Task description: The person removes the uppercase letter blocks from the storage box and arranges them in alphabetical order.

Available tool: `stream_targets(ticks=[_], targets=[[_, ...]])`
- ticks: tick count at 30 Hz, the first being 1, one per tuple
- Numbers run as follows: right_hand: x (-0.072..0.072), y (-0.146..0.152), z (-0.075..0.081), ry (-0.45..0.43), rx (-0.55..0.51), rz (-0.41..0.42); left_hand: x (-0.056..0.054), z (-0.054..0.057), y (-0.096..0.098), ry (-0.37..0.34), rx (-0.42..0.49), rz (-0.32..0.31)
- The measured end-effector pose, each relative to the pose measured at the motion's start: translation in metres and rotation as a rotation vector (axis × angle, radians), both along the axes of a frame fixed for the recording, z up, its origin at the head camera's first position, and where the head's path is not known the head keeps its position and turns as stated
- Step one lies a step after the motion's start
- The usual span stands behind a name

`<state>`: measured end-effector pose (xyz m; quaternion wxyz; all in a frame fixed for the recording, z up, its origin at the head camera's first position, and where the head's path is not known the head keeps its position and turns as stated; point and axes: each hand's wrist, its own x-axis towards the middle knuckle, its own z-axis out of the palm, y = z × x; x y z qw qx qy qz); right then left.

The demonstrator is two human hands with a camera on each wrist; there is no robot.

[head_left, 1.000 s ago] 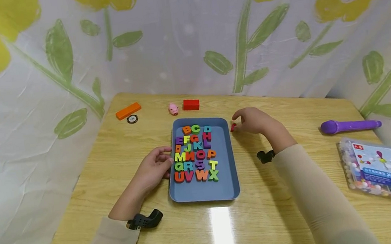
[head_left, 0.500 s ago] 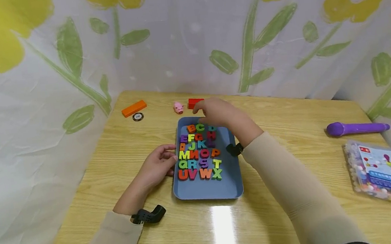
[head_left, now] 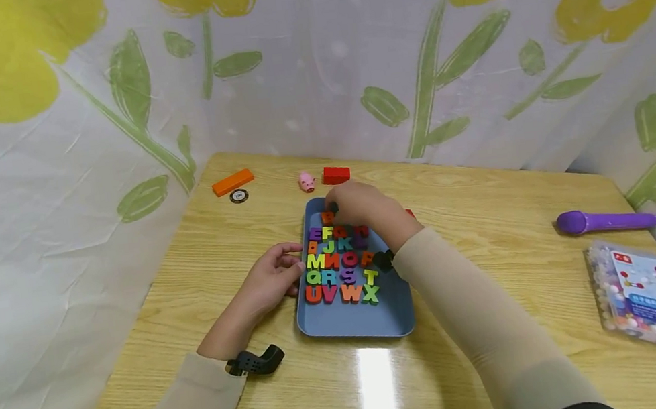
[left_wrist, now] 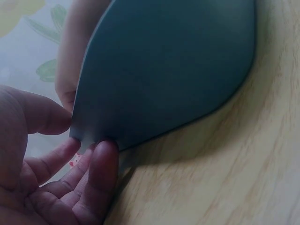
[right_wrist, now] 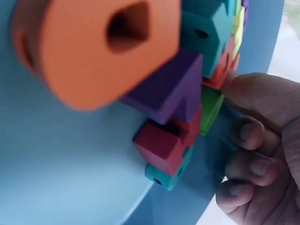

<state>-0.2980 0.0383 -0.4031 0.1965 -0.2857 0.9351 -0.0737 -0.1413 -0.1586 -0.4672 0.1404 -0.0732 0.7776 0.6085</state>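
Coloured letters (head_left: 332, 261) stand in rows inside the blue tray (head_left: 354, 323) on the table (head_left: 524, 222), running as far as X. The laying-out looks nearly done; I spot no A, Y or Z, and a small red piece (head_left: 410, 213) lies outside. The left hand (head_left: 270, 282) has a loose grip, its fingers against the tray. A second ago the right hand (head_left: 358, 202) was beside the tray; now it's over the top row, and I can't tell whether its grip holds anything.

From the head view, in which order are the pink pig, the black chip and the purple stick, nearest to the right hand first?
1. Pink pig: left of the right hand, beyond the tray.
2. Black chip: farther left.
3. Purple stick: far over, right side.
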Motion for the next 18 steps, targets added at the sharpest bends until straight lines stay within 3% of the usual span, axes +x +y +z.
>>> stream_targets(ticks=[12,18], targets=[[-0.002,-0.004,-0.008,-0.019,-0.031,0.01,0.001,0.002,0.0,0.006,-0.002,0.004],[0.0,0.014,0.004,-0.017,-0.198,-0.01,0.0,0.001,-0.001,0.004,-0.007,0.003]])
